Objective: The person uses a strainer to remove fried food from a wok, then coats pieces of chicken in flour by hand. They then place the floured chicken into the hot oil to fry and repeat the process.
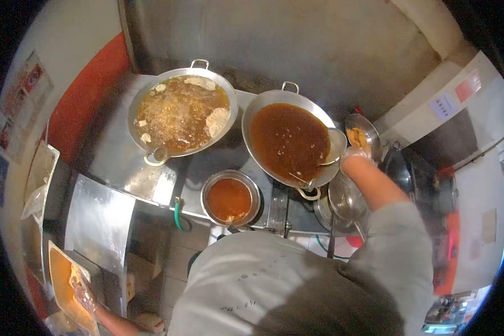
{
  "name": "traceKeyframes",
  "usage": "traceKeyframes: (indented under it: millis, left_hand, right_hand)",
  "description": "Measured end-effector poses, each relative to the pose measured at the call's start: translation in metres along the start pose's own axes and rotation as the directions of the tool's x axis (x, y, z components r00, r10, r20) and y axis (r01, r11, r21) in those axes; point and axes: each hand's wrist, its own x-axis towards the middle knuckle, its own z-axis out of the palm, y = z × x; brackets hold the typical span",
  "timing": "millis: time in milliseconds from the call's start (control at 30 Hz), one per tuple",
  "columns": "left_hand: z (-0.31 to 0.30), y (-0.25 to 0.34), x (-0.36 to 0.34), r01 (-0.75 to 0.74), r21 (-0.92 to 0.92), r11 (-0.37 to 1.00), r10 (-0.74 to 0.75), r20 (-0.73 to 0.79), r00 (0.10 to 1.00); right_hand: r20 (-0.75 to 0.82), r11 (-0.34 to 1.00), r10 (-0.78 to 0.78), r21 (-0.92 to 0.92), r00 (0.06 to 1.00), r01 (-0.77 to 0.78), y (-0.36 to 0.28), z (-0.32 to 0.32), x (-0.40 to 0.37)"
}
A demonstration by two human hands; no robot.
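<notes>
At the lower left, my left hand (85, 297), in a clear plastic glove, reaches into a tub (61, 280) with orange contents and touches a pale coated piece (77, 275); its fingers are too small to read. My right hand (355, 154), also in clear plastic, is at the near edge of a metal bowl (371, 126) that holds orange-brown pieces (357, 138). Its fingers are mostly hidden. Left of it is a wide pan of dark brown liquid (289, 137), with a ladle (335, 147) at its right rim.
Bubbling oil with pale pieces fills another wide pan (185, 115). A pot of reddish liquid (229, 200) stands nearer my body. Strainers (347, 196) lie below my right forearm. A green hose (177, 214) hangs off the counter edge.
</notes>
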Motion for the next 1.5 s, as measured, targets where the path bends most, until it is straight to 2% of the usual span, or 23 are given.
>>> traceKeyframes:
  millis: [33,100,233,300,367,400,433,500,600,667,733,767,833,867,933,1067,1133,1167,1233,1367,1433,1467,1500]
  left_hand:
    - [-0.007,0.007,-0.001,0.001,0.003,1.0,-0.001,-0.006,1.0]
    - [-0.018,0.018,-0.005,0.008,0.011,1.0,-0.009,0.1,0.995]
    - [-0.028,0.029,-0.009,0.048,0.011,0.999,-0.049,0.104,0.993]
    - [-0.036,0.04,-0.014,0.129,-0.075,0.989,-0.114,0.185,0.976]
    - [0.016,-0.021,0.018,0.066,-0.228,0.971,-0.039,0.119,0.992]
    - [0.037,-0.046,0.032,0.027,-0.3,0.954,-0.002,0.085,0.996]
    - [0.024,-0.035,0.026,0.03,-0.3,0.953,-0.007,0.078,0.997]
    - [-0.011,0.002,0.009,-0.005,0.07,0.998,-0.013,0.255,0.967]
    - [-0.014,0.008,0.007,-0.049,0.12,0.992,0.018,0.243,0.97]
    - [-0.013,0.006,0.007,-0.043,0.049,0.998,0.033,0.2,0.979]
    - [-0.05,0.054,-0.014,0.119,0.009,0.993,-0.117,0.262,0.958]
    - [-0.043,0.047,-0.01,0.12,0.009,0.993,-0.118,0.261,0.958]
    - [-0.03,0.034,-0.005,0.065,-0.036,0.997,-0.057,0.187,0.981]
    - [-0.025,0.028,-0.004,0.068,-0.036,0.997,-0.06,0.189,0.98]
    - [-0.024,0.028,-0.002,0.104,-0.025,0.994,-0.097,0.198,0.975]
    - [-0.03,0.031,-0.005,0.132,-0.037,0.991,-0.12,0.231,0.965]
    - [-0.025,0.027,-0.003,0.067,-0.062,0.996,-0.052,0.222,0.974]
    - [-0.022,0.023,0.0,0.064,-0.059,0.996,-0.049,0.225,0.973]
    - [-0.017,0.019,0.004,0.068,-0.026,0.997,-0.062,0.181,0.981]
    - [-0.019,0.018,0.01,0.055,0.088,0.995,-0.08,0.31,0.947]
    - [-0.02,0.017,0.009,-0.081,0.287,0.955,-0.025,0.349,0.937]
    - [-0.013,0.008,0.012,-0.084,0.289,0.954,-0.024,0.351,0.936]
    - [-0.002,-0.007,0.02,-0.09,0.21,0.974,0.027,0.284,0.958]
  right_hand:
    - [-0.001,1.0,-0.004,0.005,1.0,0.004,0.004,0.024,0.017]
    - [0.066,0.996,0.009,0.09,0.998,-0.015,0.017,0.088,0.066]
    - [-0.029,0.963,0.042,0.266,0.999,-0.033,0.012,0.115,0.076]
    - [-0.062,0.966,0.015,0.259,0.998,0.002,0.004,0.135,0.101]
    - [-0.095,0.967,-0.014,0.252,0.995,0.037,0.0,0.136,0.104]
    - [-0.116,0.968,-0.082,0.226,0.99,0.106,-0.004,0.131,0.099]
    - [-0.135,0.965,-0.149,0.198,0.979,0.175,-0.006,0.128,0.096]
    - [-0.185,0.953,-0.149,0.236,0.971,0.191,-0.013,0.136,0.105]
    - [-0.226,0.936,-0.174,0.264,0.959,0.232,-0.017,0.14,0.11]
    - [-0.22,0.933,-0.204,0.253,0.954,0.258,-0.02,0.135,0.103]
    - [-0.131,0.893,-0.042,0.439,0.99,0.096,-0.026,0.104,0.07]
    - [-0.133,0.893,-0.043,0.439,0.99,0.098,-0.022,0.103,0.064]
    - [-0.221,0.93,-0.244,0.222,0.944,0.292,-0.015,0.11,0.053]
    - [-0.222,0.93,-0.246,0.219,0.944,0.294,-0.013,0.116,0.051]
    - [-0.346,0.909,-0.307,0.169,0.887,0.381,-0.009,0.133,0.051]
    - [-0.335,0.904,-0.333,0.151,0.881,0.399,-0.005,0.135,0.032]
    - [-0.178,0.875,-0.223,0.397,0.958,0.277,-0.005,0.082,-0.021]
    - [-0.172,0.876,-0.222,0.398,0.96,0.274,-0.002,0.09,-0.02]
    - [-0.318,0.862,-0.343,0.267,0.884,0.431,0.01,0.112,-0.016]
    - [-0.288,0.836,-0.315,0.368,0.904,0.408,0.028,0.129,-0.015]
    - [-0.223,0.819,-0.244,0.474,0.944,0.324,0.031,0.132,-0.014]
    - [-0.219,0.819,-0.244,0.476,0.945,0.321,0.033,0.127,-0.017]
    - [-0.219,0.83,-0.19,0.485,0.957,0.276,0.037,0.121,-0.022]
